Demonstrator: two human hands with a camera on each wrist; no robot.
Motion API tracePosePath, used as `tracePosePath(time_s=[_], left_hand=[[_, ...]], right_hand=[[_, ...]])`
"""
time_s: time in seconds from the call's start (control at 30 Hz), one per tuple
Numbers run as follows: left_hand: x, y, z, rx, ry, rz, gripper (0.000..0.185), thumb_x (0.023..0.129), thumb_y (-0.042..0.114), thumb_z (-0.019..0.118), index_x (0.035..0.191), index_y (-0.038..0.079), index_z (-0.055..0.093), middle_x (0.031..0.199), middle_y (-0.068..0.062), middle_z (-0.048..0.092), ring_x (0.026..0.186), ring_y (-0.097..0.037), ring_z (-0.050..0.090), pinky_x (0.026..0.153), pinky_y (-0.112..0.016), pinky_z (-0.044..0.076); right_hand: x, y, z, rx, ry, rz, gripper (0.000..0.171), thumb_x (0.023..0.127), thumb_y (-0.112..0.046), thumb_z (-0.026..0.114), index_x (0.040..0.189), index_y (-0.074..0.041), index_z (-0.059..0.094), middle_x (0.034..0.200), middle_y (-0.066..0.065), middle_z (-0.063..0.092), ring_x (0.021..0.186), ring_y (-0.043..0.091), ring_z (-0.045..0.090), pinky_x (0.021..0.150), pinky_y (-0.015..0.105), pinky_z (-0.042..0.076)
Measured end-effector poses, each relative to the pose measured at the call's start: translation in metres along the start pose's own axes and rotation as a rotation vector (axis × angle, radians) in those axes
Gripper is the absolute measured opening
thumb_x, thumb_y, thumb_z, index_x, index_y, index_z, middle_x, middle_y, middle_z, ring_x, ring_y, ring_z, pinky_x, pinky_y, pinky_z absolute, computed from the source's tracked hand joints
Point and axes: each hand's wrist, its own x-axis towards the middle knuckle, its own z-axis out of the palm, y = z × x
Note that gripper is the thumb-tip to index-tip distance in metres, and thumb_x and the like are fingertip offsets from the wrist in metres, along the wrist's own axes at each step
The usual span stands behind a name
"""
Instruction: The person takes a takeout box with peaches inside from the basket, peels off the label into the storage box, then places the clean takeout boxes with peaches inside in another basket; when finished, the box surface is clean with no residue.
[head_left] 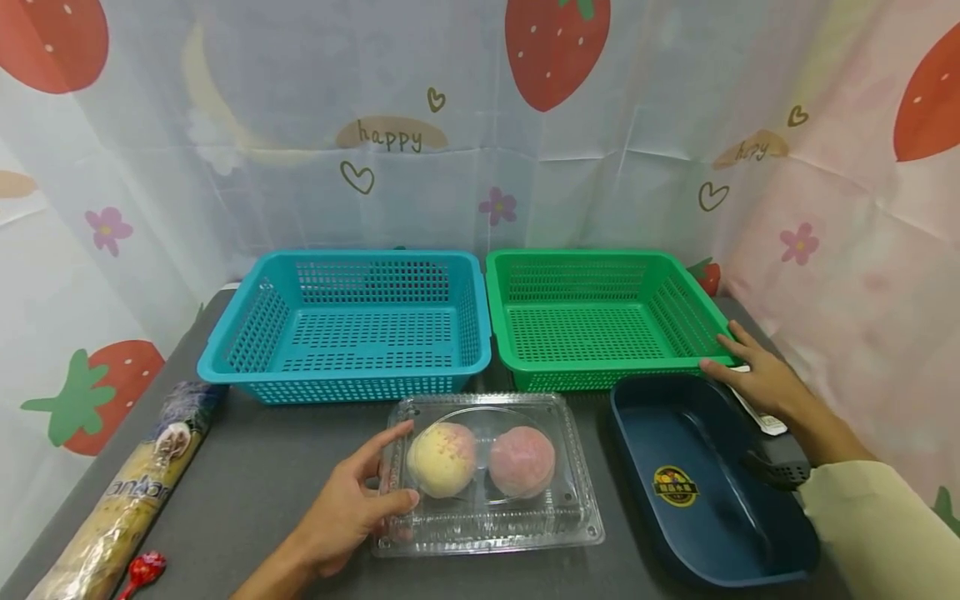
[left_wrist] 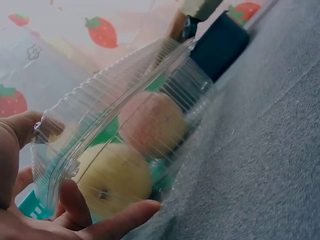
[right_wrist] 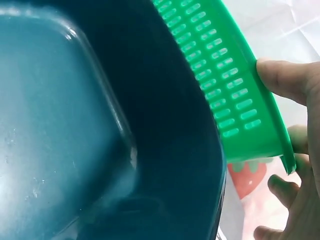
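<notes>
A clear plastic clamshell box (head_left: 491,525) lies on the grey table, two round peach-like things inside, one yellow and pink (head_left: 442,460), the other pink (head_left: 522,462). My left hand (head_left: 348,500) grips its left side, thumb over the lid. In the left wrist view other fingertips (left_wrist: 147,206) lie along its lower side. At the near right corner of the green basket (head_left: 585,367), my right hand (head_left: 761,379) holds the rim between thumb and fingers. The right wrist view shows that thumb (right_wrist: 280,77) on the rim, with some fingers outside the corner.
A blue basket (head_left: 352,377) stands left of the green one. The dark blue basin (head_left: 720,500) with a gold sticker sits under my right forearm. At the left edge lie a long printed packet (head_left: 138,492) and a red lollipop (head_left: 146,568). A printed curtain (head_left: 450,192) hangs behind.
</notes>
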Motion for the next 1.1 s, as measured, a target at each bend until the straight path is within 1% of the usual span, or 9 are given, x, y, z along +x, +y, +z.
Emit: tracePosePath(time_s=[0.1, 0.2, 0.33, 0.43, 0.53, 0.67, 0.8, 0.87, 1.1], left_hand=[[0.0, -0.001, 0.001, -0.021, 0.006, 0.001, 0.083, 0.079, -0.004, 0.073, 0.15, 0.016, 0.035, 0.094, -0.021, 0.039, 0.079, -0.03, 0.058, 0.06, -0.053, 0.055], [-0.001, 0.0, 0.002, -0.046, -0.003, 0.003, 0.084, 0.078, -0.006, 0.072, 0.15, 0.015, 0.035, 0.089, -0.016, 0.039, 0.072, -0.027, 0.06, 0.061, -0.054, 0.054], [-0.004, 0.004, 0.004, -0.076, -0.028, 0.014, 0.085, 0.078, -0.009, 0.071, 0.151, 0.011, 0.032, 0.086, -0.014, 0.039, 0.063, -0.027, 0.062, 0.062, -0.057, 0.053], [-0.007, 0.008, 0.006, -0.077, -0.049, 0.02, 0.084, 0.079, -0.008, 0.07, 0.151, 0.01, 0.031, 0.086, -0.013, 0.039, 0.06, -0.031, 0.065, 0.059, -0.054, 0.054], [-0.011, 0.014, 0.01, -0.089, -0.064, 0.01, 0.082, 0.08, -0.007, 0.069, 0.151, 0.011, 0.031, 0.087, -0.014, 0.04, 0.06, -0.032, 0.065, 0.059, -0.052, 0.055], [-0.016, 0.027, 0.017, -0.117, -0.072, -0.001, 0.08, 0.082, -0.008, 0.068, 0.151, 0.012, 0.031, 0.091, -0.017, 0.04, 0.062, -0.026, 0.063, 0.061, -0.056, 0.054], [-0.02, 0.043, 0.023, -0.136, -0.083, 0.008, 0.081, 0.083, -0.007, 0.068, 0.151, 0.013, 0.031, 0.099, -0.024, 0.041, 0.074, -0.029, 0.062, 0.063, -0.058, 0.053], [-0.021, 0.051, 0.026, -0.146, -0.084, 0.013, 0.081, 0.083, -0.007, 0.069, 0.151, 0.014, 0.031, 0.101, -0.026, 0.042, 0.076, -0.029, 0.06, 0.064, -0.059, 0.053], [-0.016, 0.081, 0.032, -0.125, -0.076, 0.017, 0.079, 0.084, -0.004, 0.068, 0.15, 0.022, 0.034, 0.094, -0.02, 0.041, 0.078, -0.027, 0.053, 0.067, -0.059, 0.053]], right_hand=[[-0.001, -0.002, 0.0, 0.026, 0.004, 0.009, 0.077, 0.098, -0.042, 0.051, 0.147, 0.01, 0.023, 0.158, 0.02, -0.004, 0.134, 0.057, 0.009, 0.096, 0.075, 0.016], [-0.001, -0.003, 0.0, 0.054, 0.011, 0.01, 0.078, 0.098, -0.042, 0.053, 0.147, 0.01, 0.023, 0.158, 0.02, -0.004, 0.136, 0.055, 0.007, 0.097, 0.074, 0.015], [-0.002, -0.002, 0.0, 0.078, 0.017, 0.003, 0.078, 0.098, -0.041, 0.053, 0.147, 0.011, 0.022, 0.158, 0.02, -0.004, 0.137, 0.054, 0.005, 0.097, 0.074, 0.015], [-0.002, -0.002, 0.0, 0.075, 0.019, -0.002, 0.077, 0.098, -0.04, 0.053, 0.147, 0.011, 0.022, 0.158, 0.02, -0.004, 0.137, 0.054, 0.005, 0.097, 0.074, 0.015], [-0.002, -0.002, -0.001, 0.069, 0.007, -0.001, 0.077, 0.098, -0.04, 0.052, 0.147, 0.012, 0.021, 0.158, 0.02, -0.004, 0.136, 0.054, 0.005, 0.097, 0.074, 0.016], [0.0, -0.001, -0.001, 0.063, -0.005, 0.002, 0.078, 0.098, -0.041, 0.052, 0.147, 0.012, 0.021, 0.158, 0.021, -0.004, 0.136, 0.055, 0.004, 0.097, 0.074, 0.015], [0.001, -0.001, -0.002, 0.054, 0.01, 0.005, 0.079, 0.097, -0.041, 0.054, 0.146, 0.012, 0.024, 0.158, 0.022, -0.001, 0.136, 0.054, 0.006, 0.098, 0.074, 0.015], [0.002, -0.002, -0.003, 0.046, 0.011, 0.007, 0.079, 0.097, -0.041, 0.054, 0.146, 0.012, 0.024, 0.158, 0.022, 0.0, 0.136, 0.054, 0.007, 0.098, 0.074, 0.015], [0.002, -0.005, -0.004, 0.043, -0.016, -0.009, 0.078, 0.097, -0.039, 0.054, 0.147, 0.012, 0.021, 0.157, 0.025, -0.001, 0.136, 0.055, 0.006, 0.099, 0.073, 0.015]])
